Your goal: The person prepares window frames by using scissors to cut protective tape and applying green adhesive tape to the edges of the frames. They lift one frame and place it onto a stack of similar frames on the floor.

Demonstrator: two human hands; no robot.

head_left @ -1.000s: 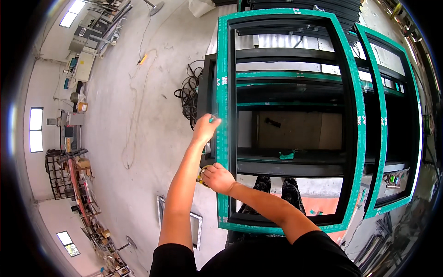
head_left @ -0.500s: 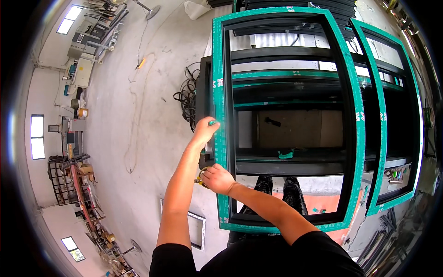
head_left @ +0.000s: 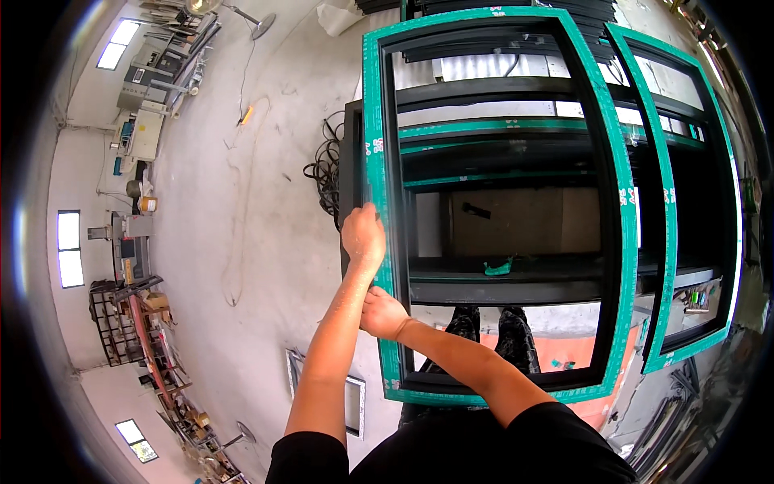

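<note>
A large black window frame (head_left: 627, 242) covered in green printed protective film lies on a rack in front of me. My left hand (head_left: 364, 235) is closed at the outer side of its left bar; whatever it pinches is hidden. Closer to me, my right hand (head_left: 383, 313) is curled against the same bar, partly behind my left forearm. A yellow-handled tool showed in that right hand a moment ago; my forearm hides it now.
A second green-filmed frame (head_left: 665, 210) stands at the right. Black dark bars (head_left: 504, 292) and a scrap of green film (head_left: 498, 268) show through the opening. Coiled black strips (head_left: 322, 181) and a small frame (head_left: 355, 403) lie on the floor at left.
My left hand has turned and shifted slightly; the green bit by its thumb is no longer visible. My left forearm moved right, covering the yellow-handled tool. The view shifted slightly.
</note>
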